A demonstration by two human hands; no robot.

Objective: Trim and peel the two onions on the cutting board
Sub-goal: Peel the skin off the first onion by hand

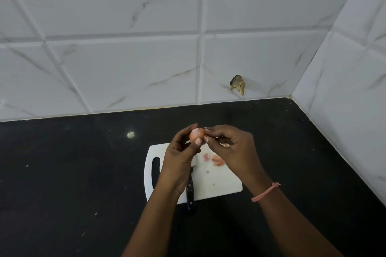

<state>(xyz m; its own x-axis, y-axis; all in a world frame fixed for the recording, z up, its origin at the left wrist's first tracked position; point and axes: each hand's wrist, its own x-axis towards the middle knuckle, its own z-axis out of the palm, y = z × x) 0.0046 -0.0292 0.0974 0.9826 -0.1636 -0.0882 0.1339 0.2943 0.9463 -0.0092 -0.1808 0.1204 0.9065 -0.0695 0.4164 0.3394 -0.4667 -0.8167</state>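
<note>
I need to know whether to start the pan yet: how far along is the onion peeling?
Partly done. Peel scraps lie on the cutting board and the knife is set down, so some trimming looks finished. The left hand holds one onion while the right hand picks at its skin. A second onion seems to sit behind the right hand, its state hidden.

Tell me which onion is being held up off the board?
The onion gripped by the left hand; the other lies mostly hidden behind the right hand.
</note>
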